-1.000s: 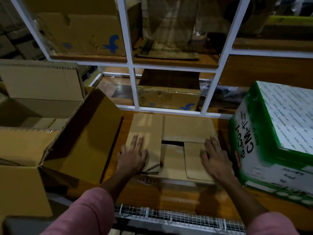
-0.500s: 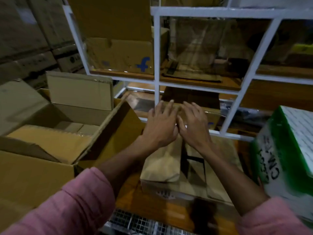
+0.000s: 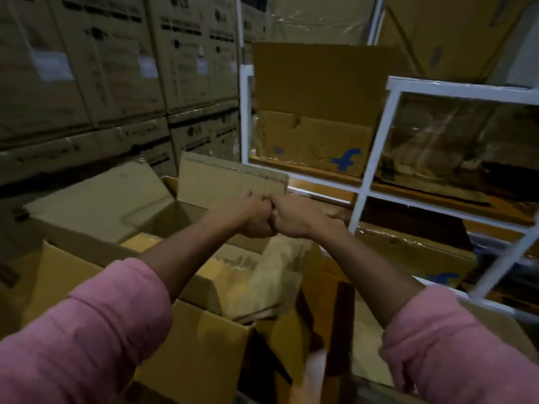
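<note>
The left hand (image 3: 250, 218) and right hand (image 3: 294, 218) meet knuckle to knuckle, fingers (image 3: 256, 201) curled tight round the top edge of the folded cardboard (image 3: 271, 284). It hangs straight below the fingers, over the open box (image 3: 186, 345), and its faint print is too blurred to read. Beyond the fingers, a creased box (image 3: 315, 141) in the white shelf frame (image 3: 367, 158) bears a blue "f" logo. To their left, stacked cartons (image 3: 116, 68) are marked LG.

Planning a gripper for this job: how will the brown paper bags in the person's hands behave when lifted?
Probably floppy: the paper bags sag and crease below the left hand and right hand. Likely light, since they are held high on outstretched arms. Their layered lower edges suggest they could slide apart.
</note>
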A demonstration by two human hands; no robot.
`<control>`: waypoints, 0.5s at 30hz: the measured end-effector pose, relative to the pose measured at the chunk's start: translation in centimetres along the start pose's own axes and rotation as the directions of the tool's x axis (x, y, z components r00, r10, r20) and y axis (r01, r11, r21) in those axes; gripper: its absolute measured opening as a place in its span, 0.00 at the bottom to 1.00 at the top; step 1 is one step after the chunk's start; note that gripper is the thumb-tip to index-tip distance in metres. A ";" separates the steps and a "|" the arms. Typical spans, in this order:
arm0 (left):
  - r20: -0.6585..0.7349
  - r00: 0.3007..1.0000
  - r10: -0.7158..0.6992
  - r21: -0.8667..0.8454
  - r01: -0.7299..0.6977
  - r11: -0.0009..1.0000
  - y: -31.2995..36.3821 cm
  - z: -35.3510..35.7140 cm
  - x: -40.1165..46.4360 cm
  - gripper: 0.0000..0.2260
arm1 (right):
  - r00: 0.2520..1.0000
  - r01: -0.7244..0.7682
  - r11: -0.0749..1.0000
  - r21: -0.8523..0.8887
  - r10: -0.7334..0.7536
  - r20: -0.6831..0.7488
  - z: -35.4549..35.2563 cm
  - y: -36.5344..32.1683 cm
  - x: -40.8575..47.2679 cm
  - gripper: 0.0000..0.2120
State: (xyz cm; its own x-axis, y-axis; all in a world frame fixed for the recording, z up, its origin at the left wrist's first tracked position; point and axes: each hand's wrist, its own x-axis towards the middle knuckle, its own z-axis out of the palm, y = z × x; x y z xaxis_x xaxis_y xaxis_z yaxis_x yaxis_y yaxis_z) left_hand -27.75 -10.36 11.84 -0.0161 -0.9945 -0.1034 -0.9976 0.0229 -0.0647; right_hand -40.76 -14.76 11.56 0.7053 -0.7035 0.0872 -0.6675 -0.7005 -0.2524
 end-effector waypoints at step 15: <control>0.345 0.938 0.027 -0.167 0.034 0.985 -13.9 7.5 -2.0 0.26 | 0.804 -0.376 0.913 -0.156 0.405 0.436 18.4 -2.2 8.4 0.29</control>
State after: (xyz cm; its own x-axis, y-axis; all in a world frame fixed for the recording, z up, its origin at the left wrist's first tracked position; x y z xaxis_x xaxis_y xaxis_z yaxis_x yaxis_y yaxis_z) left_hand -13.38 -7.96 5.53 -0.0187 -0.8971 -0.4414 -0.9947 -0.0278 0.0988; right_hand -28.96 -16.95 -4.85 0.4001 -0.7972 -0.4520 -0.9122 -0.3938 -0.1130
